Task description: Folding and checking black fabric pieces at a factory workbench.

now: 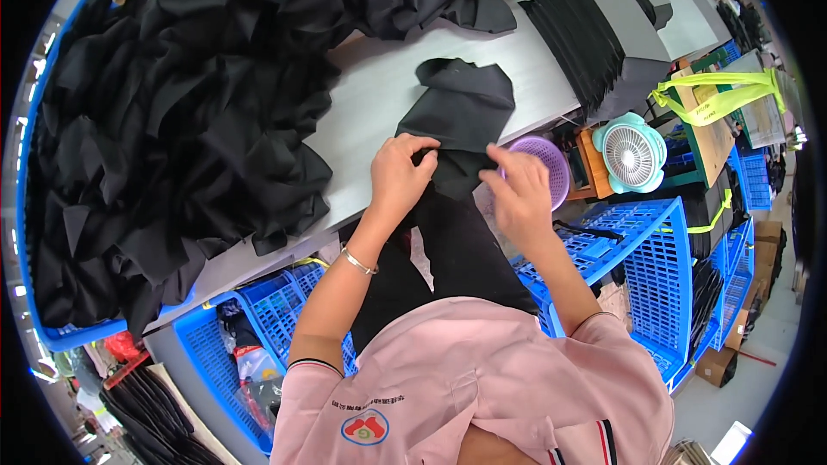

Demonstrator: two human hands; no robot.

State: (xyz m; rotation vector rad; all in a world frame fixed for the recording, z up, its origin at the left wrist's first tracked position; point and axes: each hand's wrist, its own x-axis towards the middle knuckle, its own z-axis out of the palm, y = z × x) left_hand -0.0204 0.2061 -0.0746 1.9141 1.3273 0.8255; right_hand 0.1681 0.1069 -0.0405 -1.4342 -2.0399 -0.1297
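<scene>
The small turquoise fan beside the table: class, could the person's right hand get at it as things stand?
Probably yes. The right hand grips the black cloth at the table edge; the fan stands just beyond the purple basket, nothing covering it.

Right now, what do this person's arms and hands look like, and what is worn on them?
Both forearms are bare. The left hand has a thin silver bangle at the wrist; the right hand wears nothing I can see. Short pink sleeves with dark trim at the cuffs cover the upper arms.
</scene>
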